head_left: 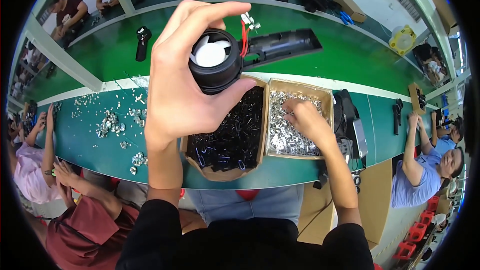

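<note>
My left hand (175,70) is raised in front of me, its thumb and fingers curled round the round black head of a handheld fan (215,77). White blades with a white hub show inside that head. Two red wires lead up from it to a small board with metal parts (250,21) by my index fingertip. A long, hollow black handle shell (285,46) sticks out to the right. Lower down, my right hand (307,120) reaches into a cardboard box (327,101) of small silvery metal parts. Its fingers are bent together among them; what they pinch is too small to make out.
Beside that box stands a carton (225,174) of small black clips. Loose metal parts (111,124) lie on the green table at left. A black bag (344,112) and a grey device (359,139) sit at right. Another fan (142,42) lies beyond a white rail. People sit on both sides.
</note>
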`<act>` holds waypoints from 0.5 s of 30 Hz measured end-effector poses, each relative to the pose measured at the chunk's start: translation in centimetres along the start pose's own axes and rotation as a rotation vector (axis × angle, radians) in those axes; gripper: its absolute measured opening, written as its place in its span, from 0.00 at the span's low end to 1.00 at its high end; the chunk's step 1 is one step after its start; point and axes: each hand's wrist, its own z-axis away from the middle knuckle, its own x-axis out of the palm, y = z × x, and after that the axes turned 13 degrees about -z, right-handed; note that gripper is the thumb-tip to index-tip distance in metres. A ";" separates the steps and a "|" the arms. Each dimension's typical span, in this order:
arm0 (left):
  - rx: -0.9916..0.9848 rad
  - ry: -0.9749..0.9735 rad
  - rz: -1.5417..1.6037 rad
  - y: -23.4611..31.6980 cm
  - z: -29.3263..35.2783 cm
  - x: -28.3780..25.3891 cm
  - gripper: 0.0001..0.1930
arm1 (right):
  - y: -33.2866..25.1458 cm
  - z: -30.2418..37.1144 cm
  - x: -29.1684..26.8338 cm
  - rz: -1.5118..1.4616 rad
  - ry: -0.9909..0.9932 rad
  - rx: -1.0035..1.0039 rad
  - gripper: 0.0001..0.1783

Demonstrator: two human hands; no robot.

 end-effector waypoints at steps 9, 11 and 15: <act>0.242 0.294 -0.149 -0.4 -0.4 1.0 0.41 | -0.2 -1.4 -1.1 0.010 -0.055 -0.070 0.07; 0.216 0.332 -0.122 -0.3 -0.1 0.9 0.40 | -2.4 -1.4 -2.8 -0.137 0.042 0.033 0.06; 0.240 0.320 -0.175 -0.9 0.2 0.8 0.35 | -8.6 0.0 -7.9 -0.249 0.333 -0.147 0.07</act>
